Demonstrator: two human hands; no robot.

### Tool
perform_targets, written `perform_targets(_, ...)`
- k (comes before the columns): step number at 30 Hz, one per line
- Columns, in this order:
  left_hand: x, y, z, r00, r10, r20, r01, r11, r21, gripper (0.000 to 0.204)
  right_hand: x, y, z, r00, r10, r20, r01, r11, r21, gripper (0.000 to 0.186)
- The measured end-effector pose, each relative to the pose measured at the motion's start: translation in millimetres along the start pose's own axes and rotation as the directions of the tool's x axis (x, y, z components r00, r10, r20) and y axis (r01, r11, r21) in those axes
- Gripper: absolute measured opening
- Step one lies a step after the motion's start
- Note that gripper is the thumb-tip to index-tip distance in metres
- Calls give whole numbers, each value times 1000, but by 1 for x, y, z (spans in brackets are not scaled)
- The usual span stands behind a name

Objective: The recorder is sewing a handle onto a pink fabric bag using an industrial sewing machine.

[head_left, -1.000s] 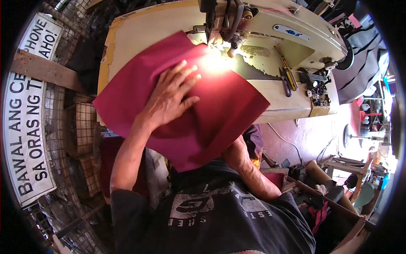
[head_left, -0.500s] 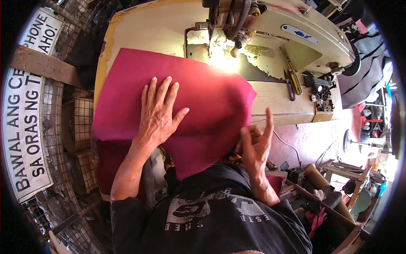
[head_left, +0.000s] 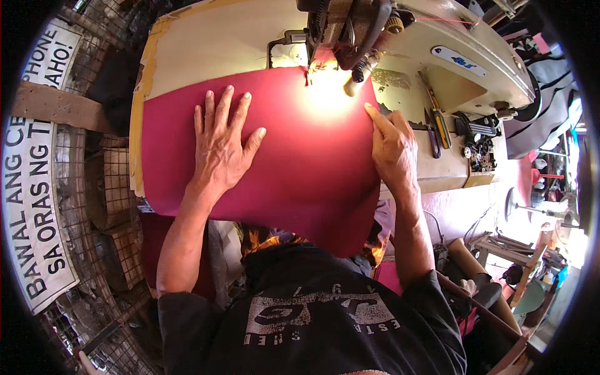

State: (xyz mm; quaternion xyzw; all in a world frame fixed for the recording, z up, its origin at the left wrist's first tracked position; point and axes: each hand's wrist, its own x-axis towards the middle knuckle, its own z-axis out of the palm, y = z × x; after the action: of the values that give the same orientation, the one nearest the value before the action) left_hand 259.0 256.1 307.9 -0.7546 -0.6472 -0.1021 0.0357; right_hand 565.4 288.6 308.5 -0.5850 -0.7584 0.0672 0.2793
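Observation:
A large crimson sheet of fabric (head_left: 284, 159) lies over the sewing table, its far edge by the needle area of the sewing machine (head_left: 340, 37), where a lamp lights it brightly. My left hand (head_left: 220, 147) rests flat on its left part, fingers spread. At the sheet's right edge, my right hand (head_left: 395, 147) has its index finger stretched along the border and the other fingers curled in, gripping the edge; the thumb is hidden. The near part of the sheet hangs down off the table toward my lap.
Right of the sheet, a yellow-and-black screwdriver (head_left: 437, 115) and dark-handled scissors (head_left: 432, 134) lie on the machine bed. Beside them sits a small tray (head_left: 481, 178) of bobbins and metal parts. A wire mesh wall with a white sign (head_left: 37, 212) stands on the left.
The sheet has turned and slid away from me, its far edge now under the lamp by the needle area. My right hand has moved forward from below the sheet's corner to its right edge.

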Motion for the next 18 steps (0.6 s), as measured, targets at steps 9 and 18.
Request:
perform_targets(9, 31, -37, 5, 1000, -14, 8, 14, 1000, -4, 63, 40, 9, 17, 992, -122, -11, 123, 984, 126, 25)
perform_targets(18, 40, -59, 7, 999, -32, 15, 32, 999, 11, 63, 63, 10, 34, 947, -314, -62, 320, 923, 216, 10)
